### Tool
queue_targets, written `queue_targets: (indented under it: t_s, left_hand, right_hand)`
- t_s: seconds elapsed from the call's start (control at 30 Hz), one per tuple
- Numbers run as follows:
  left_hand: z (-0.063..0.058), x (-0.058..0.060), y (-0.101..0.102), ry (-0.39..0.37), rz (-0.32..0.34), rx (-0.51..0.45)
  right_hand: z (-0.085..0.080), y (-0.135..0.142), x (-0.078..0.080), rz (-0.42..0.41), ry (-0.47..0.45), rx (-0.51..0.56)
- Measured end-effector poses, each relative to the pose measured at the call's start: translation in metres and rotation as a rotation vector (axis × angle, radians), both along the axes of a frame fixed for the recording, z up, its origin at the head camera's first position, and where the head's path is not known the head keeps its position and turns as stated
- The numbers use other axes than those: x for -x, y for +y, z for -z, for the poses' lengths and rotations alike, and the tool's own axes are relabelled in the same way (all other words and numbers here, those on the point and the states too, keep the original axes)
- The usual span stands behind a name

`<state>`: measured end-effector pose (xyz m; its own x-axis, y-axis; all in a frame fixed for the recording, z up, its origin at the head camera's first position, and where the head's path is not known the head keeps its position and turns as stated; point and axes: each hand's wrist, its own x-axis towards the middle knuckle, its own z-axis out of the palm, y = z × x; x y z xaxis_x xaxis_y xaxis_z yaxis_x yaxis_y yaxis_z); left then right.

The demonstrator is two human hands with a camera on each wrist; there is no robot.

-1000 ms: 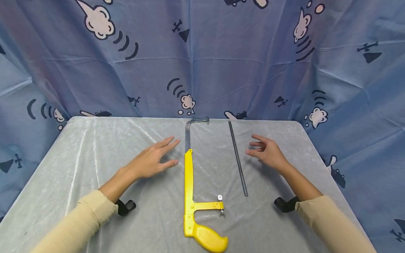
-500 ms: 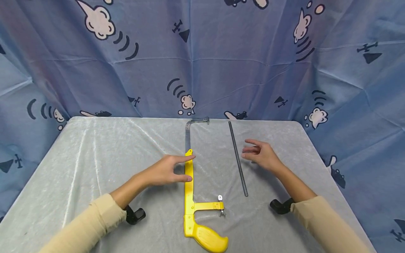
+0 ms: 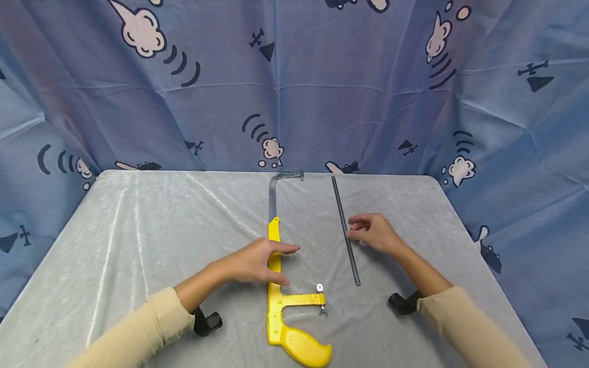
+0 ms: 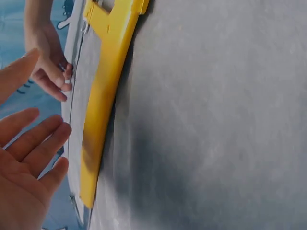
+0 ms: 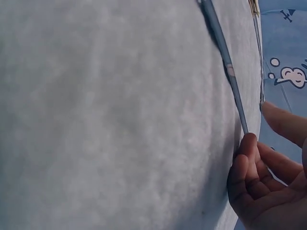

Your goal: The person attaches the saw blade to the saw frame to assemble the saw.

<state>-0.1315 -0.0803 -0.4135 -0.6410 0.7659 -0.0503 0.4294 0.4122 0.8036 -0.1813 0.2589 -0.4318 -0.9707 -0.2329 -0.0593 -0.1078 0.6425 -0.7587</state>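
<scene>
A yellow hacksaw frame (image 3: 275, 271) lies lengthwise on the grey cloth, its handle towards me and its bent metal arm pointing away. Over its yellow bar my left hand (image 3: 253, 260) hovers with thumb and fingers spread. The left wrist view shows that palm (image 4: 21, 175) holding nothing. To the right of the frame lies a dark, narrow hacksaw blade (image 3: 346, 230). Beside the blade's middle is my right hand (image 3: 375, 232), thumb apart and fingers loosely bent. In the right wrist view its fingertips overlap the blade (image 5: 235, 88); whether they touch it, I cannot tell.
A grey velvety cloth (image 3: 152, 230) covers the table. Behind its far edge hangs a blue patterned curtain (image 3: 331, 112). A bolt with a wing nut (image 3: 323, 309) sits on the frame's short yellow arm. Black devices (image 3: 207, 323) are worn at both wrists.
My left hand has moved right and nearer me, from beside the hacksaw frame to over its bar. My right hand has moved left and slightly nearer me, up to the blade.
</scene>
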Motion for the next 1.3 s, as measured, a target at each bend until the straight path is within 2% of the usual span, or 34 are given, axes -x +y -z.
queue_targets:
  t_s: [0.27, 0.6, 0.83, 1.03, 1.3]
  left_hand:
    - [0.004, -0.009, 0.013, -0.024, 0.060, 0.067]
    - [0.008, -0.016, 0.022, -0.041, 0.135, 0.062]
    - [0.012, -0.019, 0.025, -0.101, 0.161, 0.060]
    - [0.014, -0.020, 0.028, -0.149, 0.166, 0.047]
    - [0.017, -0.022, 0.031, -0.143, 0.175, 0.035]
  right_hand:
    - [0.004, -0.004, 0.000, 0.021, 0.035, -0.065]
    - [0.005, -0.009, -0.001, 0.042, 0.027, -0.091]
    - [0.007, -0.010, -0.002, 0.058, 0.015, -0.081]
    - [0.008, -0.012, -0.004, 0.052, 0.048, -0.085]
    - [0.009, -0.014, -0.005, 0.042, 0.088, -0.120]
